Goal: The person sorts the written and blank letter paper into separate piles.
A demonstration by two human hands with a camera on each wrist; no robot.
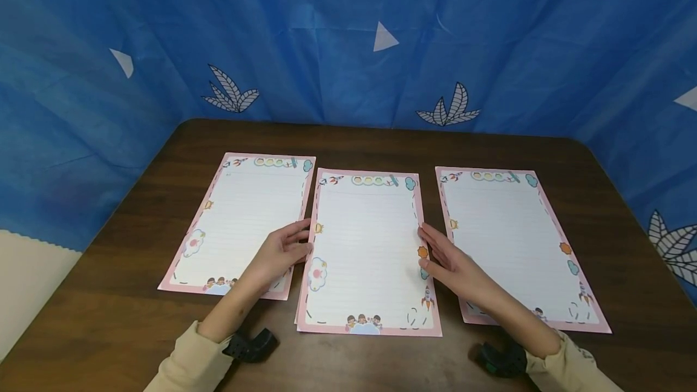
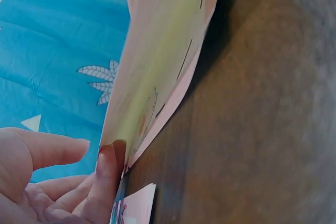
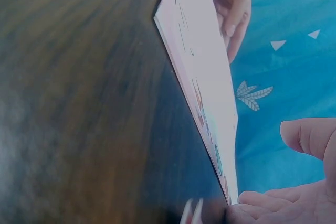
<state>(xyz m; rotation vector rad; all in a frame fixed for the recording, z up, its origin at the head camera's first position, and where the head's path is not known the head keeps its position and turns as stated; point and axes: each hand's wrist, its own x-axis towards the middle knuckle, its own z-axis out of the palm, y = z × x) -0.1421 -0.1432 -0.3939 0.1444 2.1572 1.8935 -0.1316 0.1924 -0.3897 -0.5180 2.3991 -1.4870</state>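
Note:
A pink-bordered sheet of writing paper [image 1: 370, 247] with cartoon pictures along its border lies in the middle of the table, a second edge showing beneath its lower left corner. At its left edge is my left hand [image 1: 283, 251], and at its right edge my right hand [image 1: 452, 262]. In the left wrist view, the fingertips of the left hand [image 2: 63, 182] touch the edge of the paper [image 2: 163, 51], the thumb apart from it. The right wrist view shows the right hand [image 3: 294, 198] with fingertips against the paper's [image 3: 210, 77] edge and thumb raised away.
Matching sheets of paper lie on both sides, one on the left [image 1: 256, 216] under the left hand and one on the right [image 1: 506, 241] partly behind the right forearm. The brown table [image 1: 370, 365] ends at a blue patterned cloth [image 1: 348, 41]. Black devices [image 1: 253, 346] sit at both wrists.

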